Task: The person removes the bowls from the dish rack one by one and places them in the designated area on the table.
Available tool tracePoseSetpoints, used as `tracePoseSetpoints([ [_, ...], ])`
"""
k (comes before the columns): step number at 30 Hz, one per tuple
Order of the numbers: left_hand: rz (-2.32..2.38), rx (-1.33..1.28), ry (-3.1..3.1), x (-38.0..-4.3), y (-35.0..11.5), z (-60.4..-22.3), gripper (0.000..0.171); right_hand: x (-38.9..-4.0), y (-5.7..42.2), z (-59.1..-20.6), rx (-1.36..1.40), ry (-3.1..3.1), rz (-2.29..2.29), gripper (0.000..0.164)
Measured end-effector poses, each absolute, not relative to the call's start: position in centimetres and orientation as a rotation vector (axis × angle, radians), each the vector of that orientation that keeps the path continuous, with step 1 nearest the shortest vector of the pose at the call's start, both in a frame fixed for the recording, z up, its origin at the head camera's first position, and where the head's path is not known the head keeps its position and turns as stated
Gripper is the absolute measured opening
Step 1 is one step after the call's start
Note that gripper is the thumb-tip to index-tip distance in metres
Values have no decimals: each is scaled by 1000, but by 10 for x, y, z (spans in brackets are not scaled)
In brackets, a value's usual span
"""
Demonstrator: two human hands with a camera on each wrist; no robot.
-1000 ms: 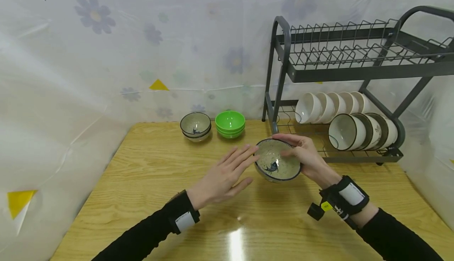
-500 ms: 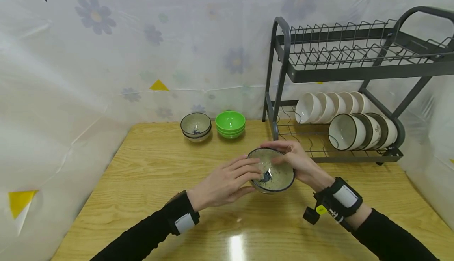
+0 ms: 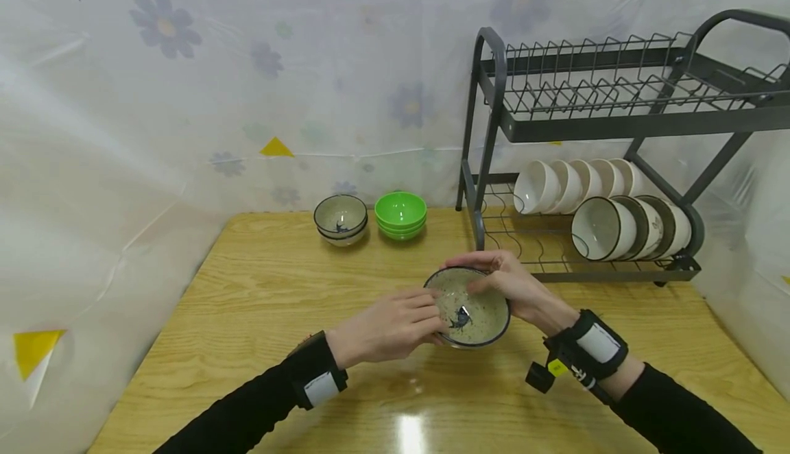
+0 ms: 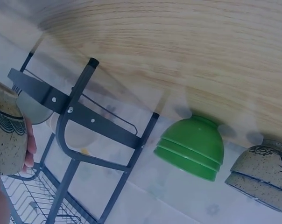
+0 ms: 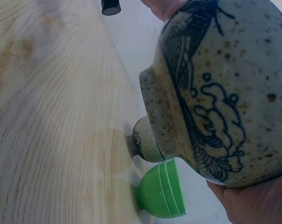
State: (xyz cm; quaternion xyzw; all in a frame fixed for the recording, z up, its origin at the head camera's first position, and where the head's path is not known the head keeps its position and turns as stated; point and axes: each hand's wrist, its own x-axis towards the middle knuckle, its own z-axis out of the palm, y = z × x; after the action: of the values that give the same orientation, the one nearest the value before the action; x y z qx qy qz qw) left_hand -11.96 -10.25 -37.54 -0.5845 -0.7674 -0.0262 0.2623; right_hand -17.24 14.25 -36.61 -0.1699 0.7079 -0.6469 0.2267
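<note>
Both hands hold one speckled grey-beige bowl (image 3: 478, 318) above the table, in the head view. It has a dark blue rim and a blue figure inside, and its opening tilts towards me. My left hand (image 3: 390, 325) grips the left rim, fingers over the edge and thumb low on the outside. On the upper right, my right hand (image 3: 517, 288) pinches the rim with its thumb inside the bowl. The right wrist view shows the bowl's outer wall (image 5: 234, 102) with blue wave drawings; in the left wrist view only part of the bowl (image 4: 5, 135) shows.
Two similar speckled bowls (image 3: 341, 215) stand nested at the back of the wooden table (image 3: 259, 282), beside stacked green bowls (image 3: 401, 211). A two-tier dark dish rack (image 3: 617, 128) stands right, its lower tier bearing white bowls (image 3: 537, 188) and dark-rimmed bowls (image 3: 603, 230).
My right hand has brought the bowl left and nearer to me. My left hand, apart from it a second ago with fingers straight, has taken hold of its left rim.
</note>
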Motion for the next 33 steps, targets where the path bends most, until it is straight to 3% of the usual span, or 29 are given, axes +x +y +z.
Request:
tracePoseSetpoints([
  [33, 85, -1524, -1932, -123, -114, -383, 20, -167, 157, -369, -611, 1804, -1824, 58],
])
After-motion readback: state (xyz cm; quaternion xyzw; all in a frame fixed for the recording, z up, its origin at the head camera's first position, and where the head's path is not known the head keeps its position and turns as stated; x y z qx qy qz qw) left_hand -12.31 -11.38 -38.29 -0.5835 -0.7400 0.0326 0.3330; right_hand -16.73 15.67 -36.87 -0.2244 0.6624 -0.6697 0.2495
